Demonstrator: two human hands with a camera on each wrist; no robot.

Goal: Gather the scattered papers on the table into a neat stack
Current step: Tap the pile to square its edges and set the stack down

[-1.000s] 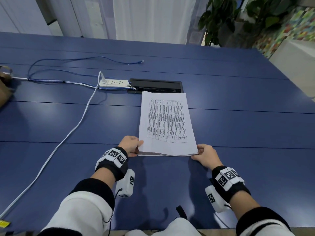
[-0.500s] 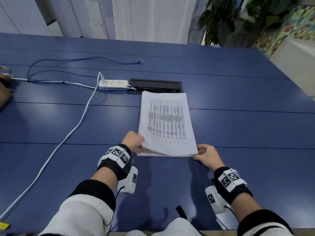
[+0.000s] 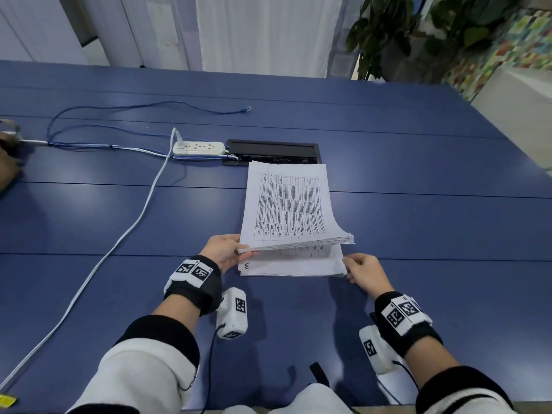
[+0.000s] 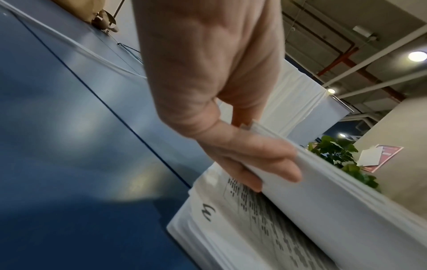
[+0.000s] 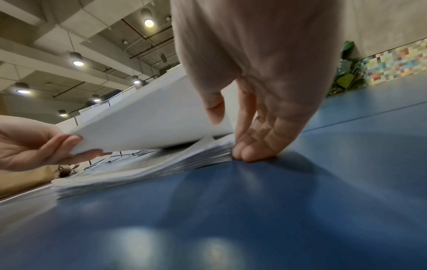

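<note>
A stack of white printed papers lies on the blue table (image 3: 119,222). Its upper bundle (image 3: 286,204) (image 4: 323,201) (image 5: 150,117) is lifted at the near left corner, where my left hand (image 3: 227,249) (image 4: 242,155) (image 5: 34,144) pinches it between thumb and fingers. The lower sheets (image 3: 292,264) (image 4: 231,228) (image 5: 150,164) stay flat, with a handwritten "3" on the top one. My right hand (image 3: 358,268) (image 5: 254,127) rests its fingertips (image 5: 245,153) on the table against the lower sheets' near right corner, fingers fairly straight.
A white power strip (image 3: 198,147) with white and blue cables (image 3: 119,240) lies left of a black cable hatch (image 3: 271,150) just beyond the papers. A brown object (image 3: 6,162) sits at the far left edge. A plant (image 3: 418,34) stands past the table's far right.
My left hand has raised the upper bundle's near edge, uncovering the sheet marked "3". My right hand stayed at the near right corner.
</note>
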